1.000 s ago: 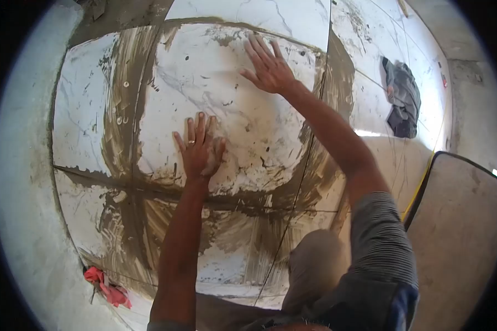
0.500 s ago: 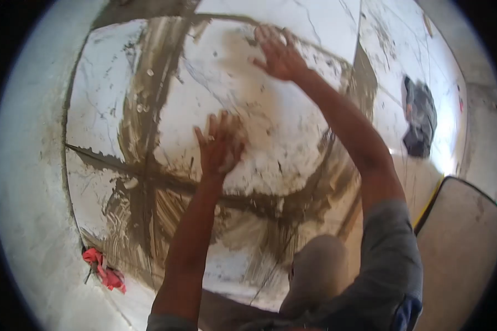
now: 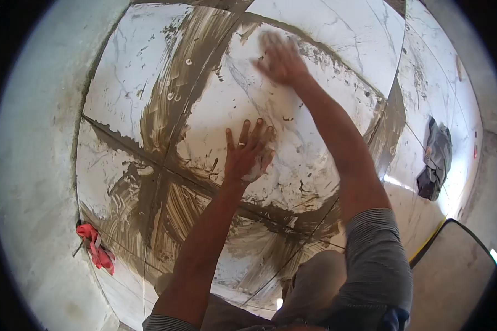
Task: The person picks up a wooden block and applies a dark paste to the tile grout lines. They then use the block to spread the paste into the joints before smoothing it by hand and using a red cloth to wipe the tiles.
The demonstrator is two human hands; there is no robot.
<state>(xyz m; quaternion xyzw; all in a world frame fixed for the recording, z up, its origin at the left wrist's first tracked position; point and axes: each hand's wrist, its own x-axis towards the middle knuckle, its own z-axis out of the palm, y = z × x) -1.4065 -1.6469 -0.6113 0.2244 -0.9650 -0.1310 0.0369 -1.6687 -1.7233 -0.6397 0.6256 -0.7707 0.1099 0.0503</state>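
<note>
A white marble-patterned floor tile (image 3: 226, 94) lies in front of me, its edges smeared with brown grout (image 3: 174, 124). My left hand (image 3: 249, 151) rests on the near part of this tile with fingers spread; a ring shows on one finger and pale residue marks the skin. Farther off, toward the tile's far edge, my right hand (image 3: 281, 58) is over the surface, blurred by motion, its fingers apart. Neither hand holds anything. Flecks of grout dot the tile around both hands.
A red cloth (image 3: 96, 251) lies at lower left beside the concrete border (image 3: 38, 165). At right is a dark crumpled cloth (image 3: 436, 160) on the tiles. A flat panel with a black and yellow edge (image 3: 453, 270) stands at lower right. My knee (image 3: 320, 276) is close by.
The view has shifted and turned, so the tiles appear farther right and lower. My left hand's fingers are spread wider, and my right hand has moved over the tile's far part.
</note>
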